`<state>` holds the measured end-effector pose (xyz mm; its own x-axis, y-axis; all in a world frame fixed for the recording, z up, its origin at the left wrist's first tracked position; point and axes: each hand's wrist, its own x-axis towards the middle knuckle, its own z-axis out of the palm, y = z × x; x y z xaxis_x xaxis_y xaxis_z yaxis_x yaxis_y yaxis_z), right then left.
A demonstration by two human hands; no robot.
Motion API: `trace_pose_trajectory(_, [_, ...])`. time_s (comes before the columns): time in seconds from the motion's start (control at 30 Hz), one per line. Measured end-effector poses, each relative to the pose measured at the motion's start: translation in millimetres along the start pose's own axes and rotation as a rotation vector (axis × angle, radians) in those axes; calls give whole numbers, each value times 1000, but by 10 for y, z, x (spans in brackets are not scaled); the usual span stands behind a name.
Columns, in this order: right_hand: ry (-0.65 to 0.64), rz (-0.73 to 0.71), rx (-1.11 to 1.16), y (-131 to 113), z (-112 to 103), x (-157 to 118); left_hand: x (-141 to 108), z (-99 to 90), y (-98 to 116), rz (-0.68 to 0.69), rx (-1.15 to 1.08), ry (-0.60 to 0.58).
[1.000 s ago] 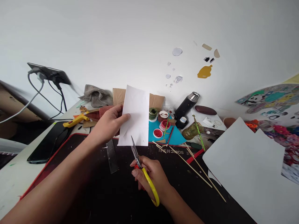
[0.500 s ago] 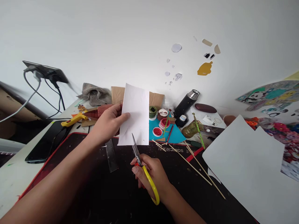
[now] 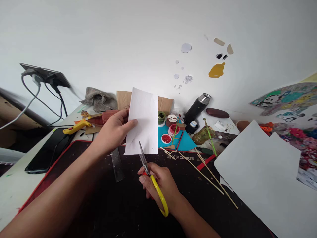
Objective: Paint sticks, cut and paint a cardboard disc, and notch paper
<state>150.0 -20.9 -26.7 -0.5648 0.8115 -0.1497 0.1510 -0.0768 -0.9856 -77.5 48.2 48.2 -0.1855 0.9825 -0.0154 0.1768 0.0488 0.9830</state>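
A rectangular white sheet of paper is held up over the black mat. My left hand pinches its left edge, thumb in front and fingers behind. My right hand is closed round scissors with yellow and red handles. The blades point up at the sheet's bottom edge, one tip in front of the paper. The sheet looks whole along that edge. A clear ruler lies on the mat below my left hand.
Open paint pots and a black flask stand at the back. Thin sticks lie to the right, beside large white sheets. At the left are a phone and a yellow glue gun.
The background has shifted slightly up and to the left in the view. Both hands, the sheet and the scissors keep almost the same positions.
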Motion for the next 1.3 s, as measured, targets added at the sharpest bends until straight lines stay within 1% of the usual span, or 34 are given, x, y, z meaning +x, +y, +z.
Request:
trace_pose_trajectory(0.2, [-1, 2, 5, -2, -1, 1, -13, 8, 4, -2, 3, 1])
trace_pose_trajectory(0.37, [-4, -3, 8, -17, -4, 5, -11, 17, -12, -4, -39, -10])
trace_pose_trajectory(0.83, [10, -26, -20, -36, -3, 2, -13, 25, -10, -3, -33, 2])
trace_pose_trajectory(1.3, [19, -46, -37, 6, -7, -1, -24, 33, 21, -5, -34, -2])
